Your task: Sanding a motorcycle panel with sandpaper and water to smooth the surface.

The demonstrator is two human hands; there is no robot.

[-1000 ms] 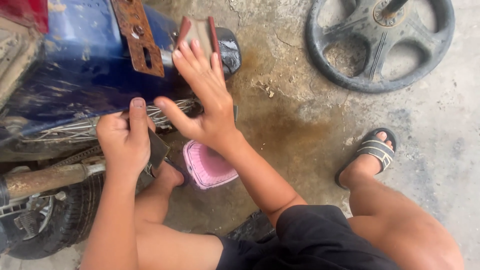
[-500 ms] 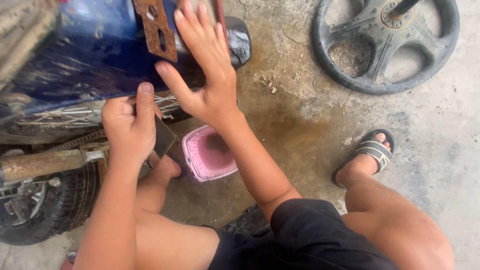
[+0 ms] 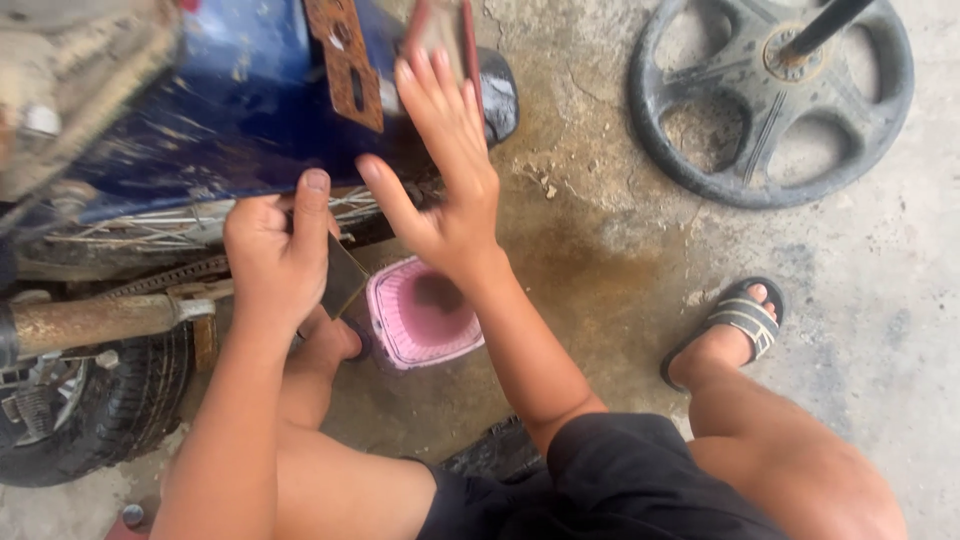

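Observation:
My left hand [image 3: 280,255] is closed around a flat dark tool [image 3: 343,275], thumb up against the lower edge of a blue motorcycle fender [image 3: 230,120]. Beside it, my right hand [image 3: 445,170] is spread flat with fingers apart over the rear end of the fender, near a rusty bracket [image 3: 345,65] and a tail light [image 3: 445,30]. Under both hands a pink plastic tub [image 3: 420,315] stands on the stained concrete. The spoked wheel [image 3: 150,235] shows below the fender.
A black wheel rim [image 3: 770,95] with a rod through its hub lies on the concrete at upper right. My sandalled foot [image 3: 735,325] rests right of the tub. A rusty exhaust pipe [image 3: 90,320] and a tyre [image 3: 90,420] are at left.
The view has shifted slightly. My right hand has slid a little down and right along the fender's rear. My left hand keeps its grip on the dark tool.

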